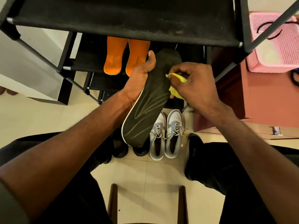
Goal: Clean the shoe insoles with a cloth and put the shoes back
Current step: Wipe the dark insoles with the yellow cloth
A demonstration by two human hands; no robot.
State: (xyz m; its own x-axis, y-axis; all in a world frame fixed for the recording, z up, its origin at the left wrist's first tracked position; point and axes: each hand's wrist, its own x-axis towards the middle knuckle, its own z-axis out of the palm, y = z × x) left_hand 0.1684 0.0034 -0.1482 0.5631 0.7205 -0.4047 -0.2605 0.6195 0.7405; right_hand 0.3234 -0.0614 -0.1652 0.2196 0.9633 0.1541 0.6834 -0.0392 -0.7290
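Holding dark insole (149, 101) | left hand (137, 78) | right hand (192, 84) pinching, apparently, yellow cloth (175, 92)

Prob. home entryway, black shoe rack (123, 21), tile floor (145, 173), pink basket (278, 50)

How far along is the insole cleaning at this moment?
Midway, apparently. Two orange insoles lie on the rack shelf, possibly wiped. In hand: left hand holds the dark insole; right hand rubs it with the yellow cloth. Left: refitting insoles, shelving the grey sneakers.
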